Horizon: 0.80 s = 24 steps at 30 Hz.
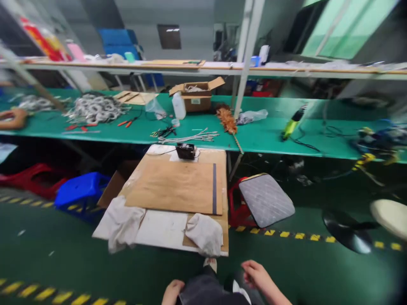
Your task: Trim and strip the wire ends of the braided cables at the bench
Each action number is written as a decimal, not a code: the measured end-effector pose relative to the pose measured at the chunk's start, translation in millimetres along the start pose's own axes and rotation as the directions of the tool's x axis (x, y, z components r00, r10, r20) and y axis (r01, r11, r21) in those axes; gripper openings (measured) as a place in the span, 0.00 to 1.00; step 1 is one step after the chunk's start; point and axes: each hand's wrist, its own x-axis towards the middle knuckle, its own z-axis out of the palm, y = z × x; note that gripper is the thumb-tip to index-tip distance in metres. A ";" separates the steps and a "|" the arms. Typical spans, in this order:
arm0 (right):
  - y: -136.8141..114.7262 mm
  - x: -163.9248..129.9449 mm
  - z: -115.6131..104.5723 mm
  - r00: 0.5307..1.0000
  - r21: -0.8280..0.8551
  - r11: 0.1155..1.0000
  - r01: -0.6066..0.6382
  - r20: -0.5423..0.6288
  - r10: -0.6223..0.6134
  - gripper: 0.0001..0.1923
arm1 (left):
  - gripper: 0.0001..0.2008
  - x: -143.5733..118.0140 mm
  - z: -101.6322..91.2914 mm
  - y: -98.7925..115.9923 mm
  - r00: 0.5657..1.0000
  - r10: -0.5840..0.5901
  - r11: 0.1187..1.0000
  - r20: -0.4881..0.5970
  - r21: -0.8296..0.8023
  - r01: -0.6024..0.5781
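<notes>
My left hand [173, 290] is low at the bottom edge, beside my dark-clothed lap, its fingers curled and nothing visible in them. To the right, my right hand [255, 274] hangs over the floor with bent fingers, also holding nothing that I can see. Ahead of both stands a low board-topped stand [165, 228]. On it lie a brown wooden board [171, 186] with a dark strip, a crumpled white cloth [122, 218] at left and another whitish cloth [206, 234] at the near right corner. A small black device [185, 151] with a cable sits at its far end.
Behind runs a green workbench [267, 135] holding a cable pile [95, 108], a cardboard box [197, 99], a white bottle [179, 106] and a feather duster [226, 120]. A blue stool [81, 190], a grey-cushioned stool [267, 199] and a round black base [346, 231] stand on the floor.
</notes>
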 end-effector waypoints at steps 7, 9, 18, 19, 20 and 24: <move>-90.1 44.8 -22.0 0.958 -0.320 0.945 0.066 0.285 0.030 0.09 | 0.05 -45.1 48.1 5.0 0.996 -0.047 0.940 -0.082 -0.342 0.016; -114.1 63.7 -46.3 0.953 -0.387 0.919 0.068 0.298 0.055 0.10 | 0.06 -60.5 69.4 22.4 0.980 -0.061 0.885 -0.190 -0.464 -0.035; -231.2 155.1 -185.4 0.965 -0.356 0.932 0.071 0.260 0.026 0.10 | 0.09 -82.6 148.5 97.0 0.864 -0.340 0.722 -0.371 -0.691 -0.012; -238.0 164.1 -198.0 0.968 -0.337 0.940 0.062 0.249 0.025 0.10 | 0.09 -84.4 151.5 101.1 0.858 -0.360 0.711 -0.365 -0.703 -0.002; -242.2 172.1 -209.0 0.971 -0.322 0.946 0.048 0.238 0.031 0.10 | 0.09 -86.3 153.7 104.9 0.850 -0.381 0.697 -0.364 -0.717 0.006; -239.5 194.2 -237.0 0.973 -0.313 0.950 -0.022 0.213 0.092 0.09 | 0.13 -92.2 157.6 120.3 0.792 -0.487 0.600 -0.369 -0.800 -0.004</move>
